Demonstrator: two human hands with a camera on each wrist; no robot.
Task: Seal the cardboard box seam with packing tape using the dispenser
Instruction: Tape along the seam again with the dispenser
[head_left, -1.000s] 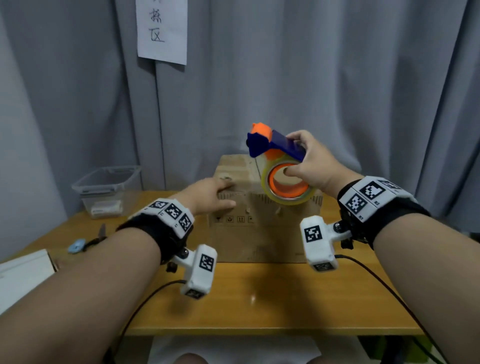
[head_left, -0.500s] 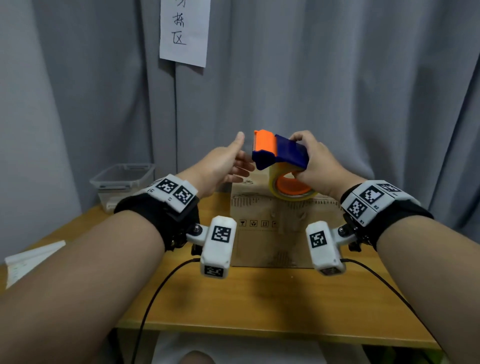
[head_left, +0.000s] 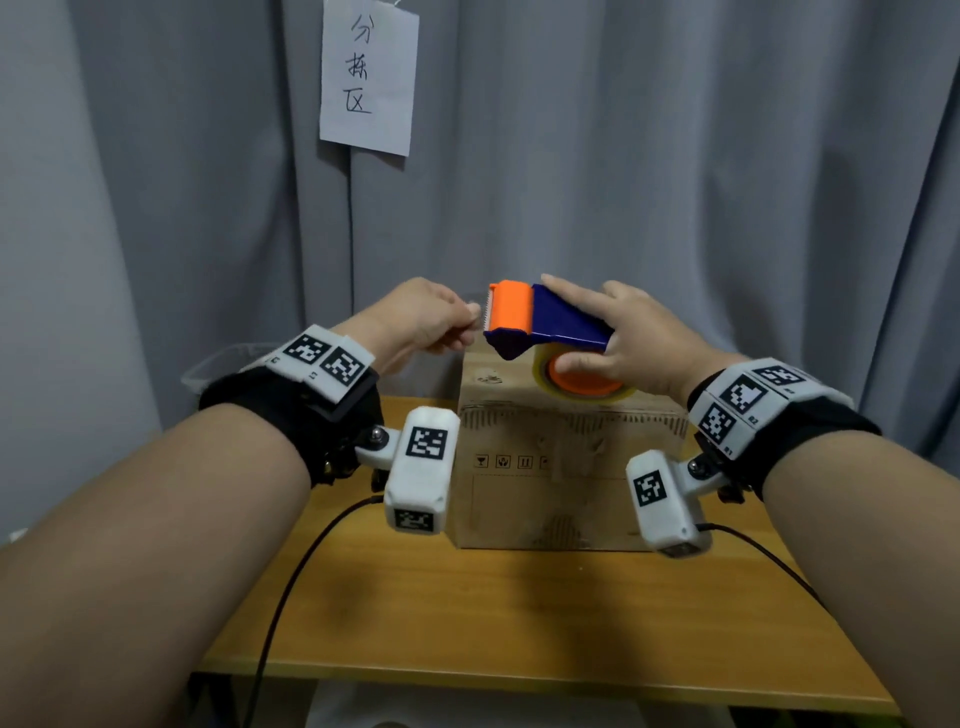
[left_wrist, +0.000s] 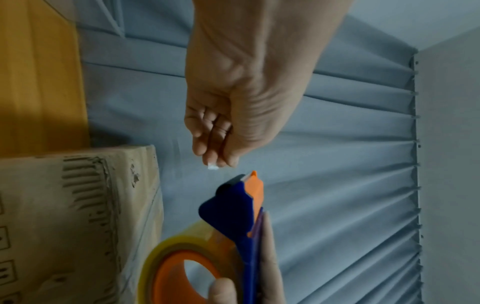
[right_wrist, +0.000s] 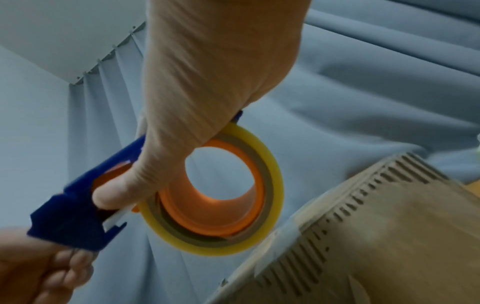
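Gripped in the right hand (head_left: 631, 338), the dispenser (head_left: 545, 325) is held above the cardboard box (head_left: 571, 467); its tape end is apparently pinched by the left hand (head_left: 421, 319). Thin, clingy film is best held by its edge.

Wooden table (head_left: 519, 623) bearing cardboard box (head_left: 561, 483) (upright).

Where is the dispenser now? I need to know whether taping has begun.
In the head view the dispenser is held in the right hand above the box, off the cardboard, with the left hand at its orange cutter end.
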